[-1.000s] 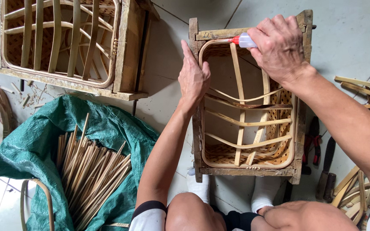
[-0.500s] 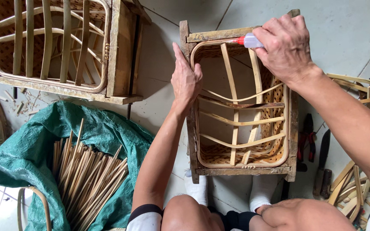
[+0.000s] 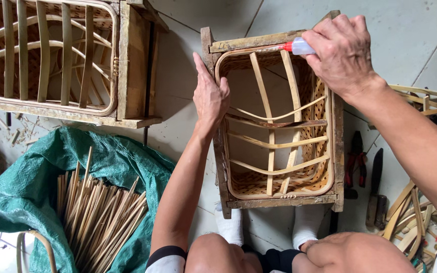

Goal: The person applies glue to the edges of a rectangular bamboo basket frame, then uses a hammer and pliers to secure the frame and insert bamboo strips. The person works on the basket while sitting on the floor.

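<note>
A rectangular bamboo basket frame (image 3: 238, 202) sits inside a wooden mould on the tiled floor between my knees. My left hand (image 3: 210, 96) presses flat against the mould's left upper side, thumb on the bent rim. My right hand (image 3: 341, 50) grips a small clear glue bottle with a red nozzle (image 3: 295, 47). The nozzle points left along the top rim of the basket, touching or nearly touching it. Thin bamboo ribs (image 3: 274, 144) cross the open middle of the frame.
A second, larger bamboo frame in a wooden mould (image 3: 61, 60) lies at the upper left. A green sack (image 3: 36, 177) holding several bamboo sticks (image 3: 97, 217) lies at lower left. Pliers (image 3: 354, 164), a knife (image 3: 375, 187) and bent bamboo offcuts (image 3: 410, 212) lie to the right.
The view has shifted slightly, so the basket sits a little higher and more to the left. My left hand slid down the mould's left side. My right hand keeps the glue bottle at the top rim.
</note>
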